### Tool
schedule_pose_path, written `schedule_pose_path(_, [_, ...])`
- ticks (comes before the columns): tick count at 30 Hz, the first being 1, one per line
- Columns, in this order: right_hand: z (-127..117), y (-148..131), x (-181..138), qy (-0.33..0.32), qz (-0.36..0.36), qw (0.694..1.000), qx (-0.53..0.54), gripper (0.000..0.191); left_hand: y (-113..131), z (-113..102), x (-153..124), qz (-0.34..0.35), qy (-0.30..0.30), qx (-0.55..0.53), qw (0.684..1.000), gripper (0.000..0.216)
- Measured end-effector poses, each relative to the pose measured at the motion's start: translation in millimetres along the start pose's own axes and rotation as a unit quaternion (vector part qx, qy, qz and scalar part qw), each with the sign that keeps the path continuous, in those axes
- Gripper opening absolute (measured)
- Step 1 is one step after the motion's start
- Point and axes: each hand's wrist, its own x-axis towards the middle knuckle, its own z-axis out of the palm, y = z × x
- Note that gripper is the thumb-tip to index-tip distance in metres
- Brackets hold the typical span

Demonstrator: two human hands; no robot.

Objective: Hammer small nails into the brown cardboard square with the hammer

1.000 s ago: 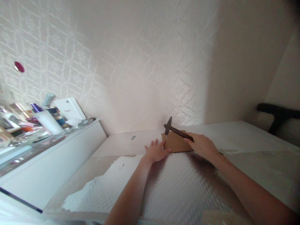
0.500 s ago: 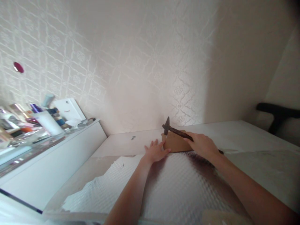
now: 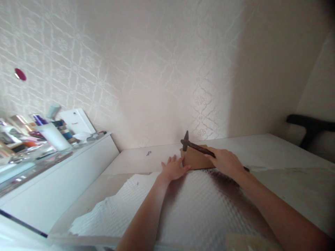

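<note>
A hammer [image 3: 199,147] with a dark head and dark handle is gripped in my right hand [image 3: 227,162]. Its head is over the far left corner of a brown board [image 3: 196,161]; whether it touches the board I cannot tell. My left hand [image 3: 173,168] lies with fingers spread at the board's left edge, thumb on the near edge. The board rests on the white table [image 3: 136,162], close to a silvery quilted sheet [image 3: 193,205]. Anything under the hammer head is too small to make out.
Several small metal pieces [image 3: 148,153] lie on the table, left of the board. To the left stands a white cabinet [image 3: 65,188] crowded with bottles and a white box [image 3: 77,122]. A patterned wall [image 3: 157,87] rises behind; a black chair part [image 3: 309,125] is at right.
The hammer head has shifted very slightly, a little to the left. Both hands and the brown board stay practically where they were.
</note>
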Motion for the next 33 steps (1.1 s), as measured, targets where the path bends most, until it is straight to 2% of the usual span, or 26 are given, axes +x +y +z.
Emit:
schedule_pose_path(11, [1.1,1.0,0.6,-0.007,0.002,1.0,-0.006,0.036,-1.1,1.4,1.5,0.001,0.005,-0.004,1.0,0.075])
schedule_pose_path(16, [1.7,2.4,0.6,0.022,-0.001,1.0,0.014,0.036,-0.7,0.4,1.1,0.0,0.005,-0.013,1.0,0.077])
schedule_pose_path(21, [1.5,1.9,0.4,0.003,-0.002,1.0,0.004,0.035,-1.7,1.7,2.0,0.001,0.003,-0.005,1.0,0.077])
schedule_pose_path(27, [-0.1,0.9,0.2,0.021,0.003,1.0,0.004,0.037,-4.0,4.3,3.9,0.005,0.01,-0.008,1.0,0.077])
schedule_pose_path(33, [0.5,-0.8,-0.6,0.008,-0.021,1.0,-0.001,0.035,-3.7,4.4,4.0,0.004,0.014,-0.006,1.0,0.077])
